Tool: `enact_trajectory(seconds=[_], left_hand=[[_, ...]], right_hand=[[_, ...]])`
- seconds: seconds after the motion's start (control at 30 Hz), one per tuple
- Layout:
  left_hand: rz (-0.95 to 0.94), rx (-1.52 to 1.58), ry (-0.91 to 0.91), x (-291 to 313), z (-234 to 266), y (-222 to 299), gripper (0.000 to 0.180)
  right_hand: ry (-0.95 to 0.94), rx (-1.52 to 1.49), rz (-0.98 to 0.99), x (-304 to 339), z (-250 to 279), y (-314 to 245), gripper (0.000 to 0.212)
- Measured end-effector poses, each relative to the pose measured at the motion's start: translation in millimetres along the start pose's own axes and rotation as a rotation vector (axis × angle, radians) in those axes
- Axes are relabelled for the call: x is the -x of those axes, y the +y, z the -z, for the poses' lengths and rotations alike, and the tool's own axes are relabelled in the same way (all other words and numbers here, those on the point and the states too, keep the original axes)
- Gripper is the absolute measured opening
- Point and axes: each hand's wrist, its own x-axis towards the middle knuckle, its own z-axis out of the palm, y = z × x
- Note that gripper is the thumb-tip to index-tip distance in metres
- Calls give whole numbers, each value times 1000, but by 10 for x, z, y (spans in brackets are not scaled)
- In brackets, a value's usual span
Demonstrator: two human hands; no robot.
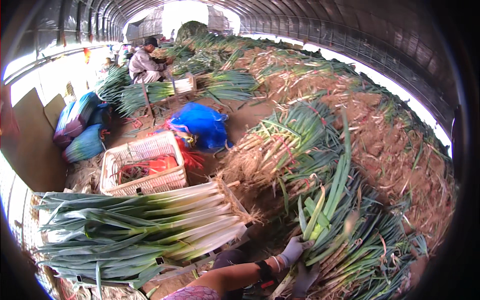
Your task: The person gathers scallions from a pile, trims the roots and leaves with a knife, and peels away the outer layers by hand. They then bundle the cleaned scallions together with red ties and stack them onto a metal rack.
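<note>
Right hand (304, 281), dark-gloved, low, just beside left; cannot tell its grip. Left hand (294, 251), grey-gloved, nearer leek (314, 226), fingers closed round its lower stalk. Leek lies ahead of your hands, long axis running away and slightly right, leaves outward over leek pile (370, 250). To your left, laid-out leeks (190, 215), roots rightward. Beyond: white crate (145, 188), blue net sack (202, 125), co-worker (145, 65).

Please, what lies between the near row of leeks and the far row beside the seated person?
In the head view: a pale plastic crate, red strands and blue mesh.
</note>
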Motion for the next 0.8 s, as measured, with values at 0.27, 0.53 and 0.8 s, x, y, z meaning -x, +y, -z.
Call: enact_trajectory(seconds=[0.27,0.53,0.8], left_hand=[[-147,-63,98,-122,241,113,23],[26,163,-149,54,179,762,27],[16,267,-248,-17,200,550,49]], right_hand=[[-130,34,-424,263,381,311,43],[-503,745,172,596,1184,574,39],[-252,539,-138,270,279,-264,35]])
